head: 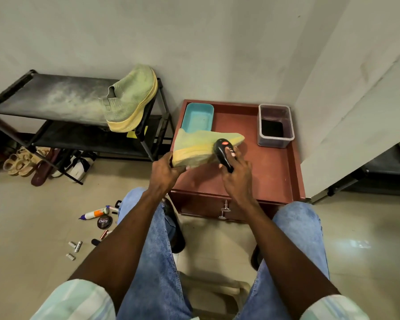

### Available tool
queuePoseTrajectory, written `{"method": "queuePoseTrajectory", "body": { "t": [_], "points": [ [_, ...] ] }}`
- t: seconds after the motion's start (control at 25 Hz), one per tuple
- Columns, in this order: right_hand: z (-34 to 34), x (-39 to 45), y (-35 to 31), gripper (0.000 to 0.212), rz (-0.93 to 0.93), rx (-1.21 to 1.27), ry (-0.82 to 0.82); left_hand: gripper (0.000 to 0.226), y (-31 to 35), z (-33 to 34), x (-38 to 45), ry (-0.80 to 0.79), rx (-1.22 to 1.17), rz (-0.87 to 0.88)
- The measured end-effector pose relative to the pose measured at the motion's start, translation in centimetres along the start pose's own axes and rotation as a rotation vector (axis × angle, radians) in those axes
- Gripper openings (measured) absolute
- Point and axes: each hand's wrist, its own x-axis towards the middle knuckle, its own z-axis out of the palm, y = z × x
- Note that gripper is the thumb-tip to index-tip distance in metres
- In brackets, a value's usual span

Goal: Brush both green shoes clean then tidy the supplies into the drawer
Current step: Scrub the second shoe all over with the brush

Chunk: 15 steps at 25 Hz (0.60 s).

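Observation:
My left hand (165, 168) grips the heel end of a green shoe (194, 145) with a yellow sole, held on its side over the brown drawer cabinet (273, 179). My right hand (237, 174) grips a black brush (223, 153) with a red label, pressed against the shoe's sole side. The second green shoe (131, 99) lies tilted on the top shelf of a black rack (44, 95). The cabinet's drawer front (206, 207) with metal knobs is closed.
A turquoise tray (198, 117) and a clear container (275, 125) sit on the cabinet top. A polish tin (104, 222), a tube (95, 214) and small items lie on the floor at left. Sandals and shoes (28, 162) lie under the rack. My knees flank a stool.

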Motion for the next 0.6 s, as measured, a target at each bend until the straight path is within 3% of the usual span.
{"method": "queuePoseTrajectory", "body": {
  "t": [0.12,0.28,0.48,0.6],
  "points": [
    [0.0,0.6,1.1,0.057,0.029,-0.030,0.018,0.055,-0.4,0.6,1.0,-0.050,-0.093,-0.032],
    [0.9,-1.2,-1.3,0.054,-0.178,-0.024,0.020,0.060,-1.0,1.9,1.8,-0.161,-0.080,-0.012],
    [-1.9,0.4,2.1,0.054,0.082,-0.212,0.075,0.060,-0.9,2.2,2.1,-0.160,-0.061,-0.025],
    [0.3,-1.5,-2.6,0.053,0.000,-0.053,0.024,0.052,-1.1,2.3,1.9,-0.126,-0.022,0.017]
  ]
}}
